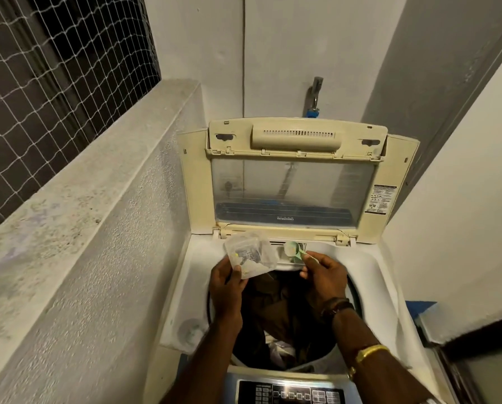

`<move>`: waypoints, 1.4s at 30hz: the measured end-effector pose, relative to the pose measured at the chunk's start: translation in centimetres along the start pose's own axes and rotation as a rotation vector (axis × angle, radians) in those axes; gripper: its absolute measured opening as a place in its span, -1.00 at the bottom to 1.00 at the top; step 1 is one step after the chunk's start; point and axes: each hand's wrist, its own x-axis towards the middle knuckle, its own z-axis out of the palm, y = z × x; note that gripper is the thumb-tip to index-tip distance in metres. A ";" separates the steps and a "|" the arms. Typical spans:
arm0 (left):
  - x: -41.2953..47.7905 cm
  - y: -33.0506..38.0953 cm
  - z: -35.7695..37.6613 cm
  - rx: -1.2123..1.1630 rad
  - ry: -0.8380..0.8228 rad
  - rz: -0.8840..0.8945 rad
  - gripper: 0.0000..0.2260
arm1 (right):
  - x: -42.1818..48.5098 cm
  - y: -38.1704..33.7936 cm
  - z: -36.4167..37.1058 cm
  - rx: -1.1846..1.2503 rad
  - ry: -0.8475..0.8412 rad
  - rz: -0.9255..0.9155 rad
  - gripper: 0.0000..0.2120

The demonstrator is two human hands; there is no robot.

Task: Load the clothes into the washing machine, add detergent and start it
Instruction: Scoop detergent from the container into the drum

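Note:
The top-loading washing machine stands with its lid raised upright. Dark clothes fill the drum below my hands. My left hand grips a clear plastic detergent container over the drum's back left. My right hand pinches the handle of a small green scoop, whose bowl is held over the dispenser slot at the rear rim of the opening. The control panel lies at the bottom edge, partly behind my forearms.
A rough concrete parapet with netting above it runs along the left. A tap with a blue fitting sticks out of the wall behind the lid. White walls close in on the right.

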 end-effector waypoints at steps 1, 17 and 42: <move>0.0 0.1 0.1 -0.012 -0.003 -0.004 -0.76 | 0.4 0.3 0.1 -0.047 0.002 -0.009 -0.86; -0.3 0.2 0.2 -0.024 -0.051 -0.001 -0.75 | 0.9 1.2 0.9 -0.781 0.036 -0.616 -0.85; 0.2 -1.0 0.7 0.139 -0.086 0.116 -0.70 | -1.6 -1.4 4.2 -0.723 -0.139 -0.712 -0.81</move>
